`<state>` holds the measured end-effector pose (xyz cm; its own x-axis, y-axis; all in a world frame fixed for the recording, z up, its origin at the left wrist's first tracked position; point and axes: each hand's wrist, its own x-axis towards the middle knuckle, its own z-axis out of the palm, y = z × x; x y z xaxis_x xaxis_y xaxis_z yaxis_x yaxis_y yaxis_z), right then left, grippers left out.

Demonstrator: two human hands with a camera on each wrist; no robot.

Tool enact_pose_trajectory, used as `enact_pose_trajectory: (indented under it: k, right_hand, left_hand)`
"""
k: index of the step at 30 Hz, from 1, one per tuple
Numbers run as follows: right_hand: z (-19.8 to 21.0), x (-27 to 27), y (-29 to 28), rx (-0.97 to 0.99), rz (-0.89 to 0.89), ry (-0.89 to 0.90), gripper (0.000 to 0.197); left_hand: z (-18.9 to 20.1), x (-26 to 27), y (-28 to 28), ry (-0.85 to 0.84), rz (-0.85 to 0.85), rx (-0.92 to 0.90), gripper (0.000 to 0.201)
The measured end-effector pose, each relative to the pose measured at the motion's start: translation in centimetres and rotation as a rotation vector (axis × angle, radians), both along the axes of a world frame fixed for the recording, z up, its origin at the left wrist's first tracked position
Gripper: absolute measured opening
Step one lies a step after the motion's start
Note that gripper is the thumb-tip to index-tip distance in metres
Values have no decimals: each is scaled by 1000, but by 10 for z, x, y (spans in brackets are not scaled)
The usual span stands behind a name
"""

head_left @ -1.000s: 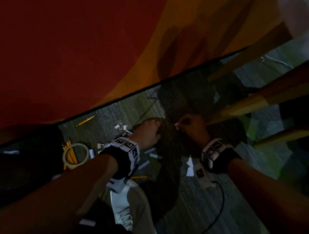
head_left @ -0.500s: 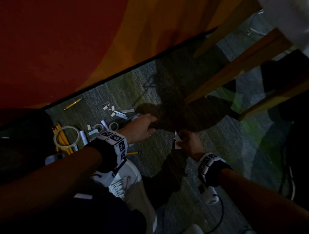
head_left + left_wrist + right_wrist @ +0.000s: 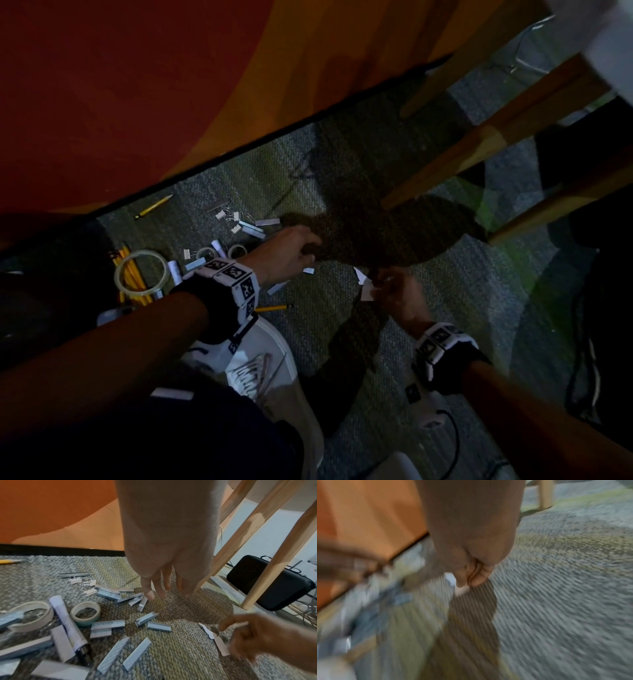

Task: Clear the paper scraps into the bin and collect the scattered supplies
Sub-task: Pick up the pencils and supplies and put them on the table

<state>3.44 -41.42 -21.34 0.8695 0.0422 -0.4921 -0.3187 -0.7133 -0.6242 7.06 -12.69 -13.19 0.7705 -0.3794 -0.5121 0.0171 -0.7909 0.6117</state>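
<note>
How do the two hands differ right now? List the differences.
The left hand holds nothing, fingers straight; the right hand pinches paper scraps. The left hand reaches over the staple strips; the right hand is over bare carpet. Both hang low over the carpet.

Paper scrap [image 3: 365, 289] in right hand [image 3: 399, 296]

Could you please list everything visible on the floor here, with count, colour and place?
Staple strips: many, silver, scattered on the carpet.
Tape rolls: three, pale, left of the strips.
Pencils: one yellow by the wall, one near the shoe, a bundle under the largest roll.
Paper scraps: a few, white, in the right hand's grip.
Chair legs: wooden, right.
Case: one, black, behind the legs.
Shoe: one, white, bottom centre.
Left hand: fingers straight, over the strips.
Right hand: pinching the scraps.
</note>
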Motion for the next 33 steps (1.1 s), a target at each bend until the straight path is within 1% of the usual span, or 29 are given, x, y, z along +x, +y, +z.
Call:
enact_pose_trajectory:
  k: [2, 4, 6, 9, 11, 12, 14, 17, 19, 21, 24, 27, 28, 30, 33]
  right_hand:
    - [-2, -11, 4, -22, 15, 79, 46]
    - [-3, -17, 10, -46, 37, 88, 53]
    - [-5, -16, 14, -94, 49, 61, 48]
    - [-9, -10, 17, -125, 88, -5, 26]
    - [-12, -4, 20, -125, 120, 0, 12]
    - [-12, -1, 22, -125, 148, 12, 9]
    - [-13, 3, 23, -126, 166, 50, 8]
    - [-18, 7, 19, -100, 146, 72, 16]
    - [-12, 11, 26, -54, 121, 59, 10]
    - [4, 17, 41, 0, 124, 18, 10]
    - [42, 29, 79, 204, 112, -10, 9]
    - [86, 45, 126, 403, 168, -60, 11]
    - [103, 51, 144, 461, 184, -66, 10]
    - [139, 63, 183, 547, 227, -92, 12]
    - [195, 74, 238, 620, 336, -86, 14]
  left_hand:
    - [3, -2, 0, -8, 4, -10, 41]
    - [4, -5, 0, -26, -14, -13, 40]
    - [0, -6, 2, -38, -10, -29, 38]
    - [-8, -9, 5, -62, 6, -57, 35]
    - [-14, -9, 7, -56, 8, -55, 34]
    - [-15, -9, 7, -48, 14, -54, 34]
    - [-16, -10, 9, -49, 19, -68, 33]
    - [-9, -12, 16, -51, 33, -96, 31]
    - [-4, -13, 21, -47, 67, -83, 32]
    - [3, -15, 27, -51, 108, -79, 31]
    - [16, -22, 42, -60, 174, -117, 29]
    - [45, -28, 60, -6, 268, -231, 36]
    - [59, -31, 67, 1, 317, -281, 38]
    - [90, -37, 84, -40, 418, -386, 37]
    - [136, -48, 119, -75, 672, -487, 31]
